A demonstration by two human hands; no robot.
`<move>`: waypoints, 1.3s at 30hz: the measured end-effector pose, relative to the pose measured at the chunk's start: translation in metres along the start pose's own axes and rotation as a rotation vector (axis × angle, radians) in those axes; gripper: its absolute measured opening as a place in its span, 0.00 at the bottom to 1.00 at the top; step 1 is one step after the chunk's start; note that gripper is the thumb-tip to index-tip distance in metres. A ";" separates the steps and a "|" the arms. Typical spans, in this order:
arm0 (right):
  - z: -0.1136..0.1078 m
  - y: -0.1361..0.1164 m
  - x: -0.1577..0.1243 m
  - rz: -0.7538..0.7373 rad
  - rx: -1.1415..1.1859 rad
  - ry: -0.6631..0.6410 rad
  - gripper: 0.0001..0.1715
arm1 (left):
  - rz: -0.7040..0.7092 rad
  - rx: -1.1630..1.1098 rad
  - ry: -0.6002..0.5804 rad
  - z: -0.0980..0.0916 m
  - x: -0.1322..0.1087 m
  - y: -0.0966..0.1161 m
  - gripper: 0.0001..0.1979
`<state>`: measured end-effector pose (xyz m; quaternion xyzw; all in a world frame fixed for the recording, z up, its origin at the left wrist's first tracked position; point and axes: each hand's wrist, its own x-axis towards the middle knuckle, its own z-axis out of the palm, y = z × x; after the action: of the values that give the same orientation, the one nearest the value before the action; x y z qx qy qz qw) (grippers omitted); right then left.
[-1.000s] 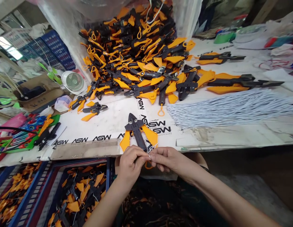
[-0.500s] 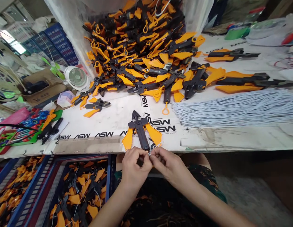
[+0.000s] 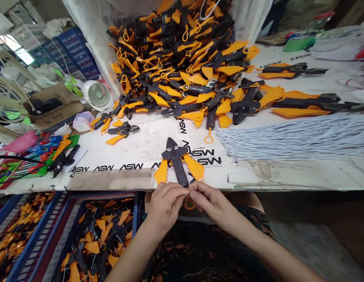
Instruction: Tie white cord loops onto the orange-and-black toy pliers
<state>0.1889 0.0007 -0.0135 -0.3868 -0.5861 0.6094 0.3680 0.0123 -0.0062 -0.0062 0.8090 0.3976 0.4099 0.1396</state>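
Observation:
A black and orange plastic tool (image 3: pixel 178 163) lies at the near edge of the table (image 3: pixel 287 172), its pointed end facing away from me. My left hand (image 3: pixel 165 204) and my right hand (image 3: pixel 209 201) meet just below its handle end, fingers pinched together. An orange ring (image 3: pixel 189 204) hangs between the two hands. What the fingertips pinch is too small to make out. A big heap of the same tools (image 3: pixel 182 62) spills from a clear bag at the back.
A bundle of white cords (image 3: pixel 290 135) lies to the right. Blue crates (image 3: pixel 94 239) with more tools stand below the table at left. A small white fan (image 3: pixel 98 94), a cardboard box (image 3: pixel 53 111) and coloured clutter (image 3: pixel 32 154) sit at the left.
Both hands stay pinched together at the tool's handle end. The orange ring shows again between them. The view has shifted slightly, so the table appears a little further right.

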 end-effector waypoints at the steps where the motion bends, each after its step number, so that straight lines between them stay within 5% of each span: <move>1: -0.001 -0.001 0.000 0.014 0.025 -0.034 0.24 | 0.039 0.040 -0.010 -0.001 0.000 -0.001 0.06; 4: -0.003 -0.002 -0.002 0.002 0.064 -0.098 0.22 | 0.025 0.100 -0.014 -0.003 0.000 -0.001 0.05; 9: 0.001 0.005 -0.004 -0.084 -0.071 0.009 0.20 | -0.074 0.036 -0.014 -0.001 -0.006 0.003 0.05; 17: -0.001 0.012 -0.001 -0.016 -0.060 0.044 0.22 | -0.245 -0.053 -0.041 0.002 -0.014 0.001 0.06; 29: -0.002 0.006 -0.003 -0.015 -0.049 0.058 0.17 | 0.257 0.460 -0.255 -0.015 0.006 -0.005 0.06; 34: -0.008 -0.001 -0.010 -0.036 -0.151 0.031 0.15 | 0.244 0.420 -0.236 -0.038 0.000 -0.009 0.07; 39: -0.003 0.003 -0.011 -0.076 -0.115 0.004 0.12 | 0.017 0.194 -0.334 -0.042 0.000 -0.023 0.07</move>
<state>0.1968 -0.0084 -0.0164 -0.3859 -0.6336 0.5598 0.3691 -0.0329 0.0041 0.0074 0.8788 0.3997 0.2306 0.1215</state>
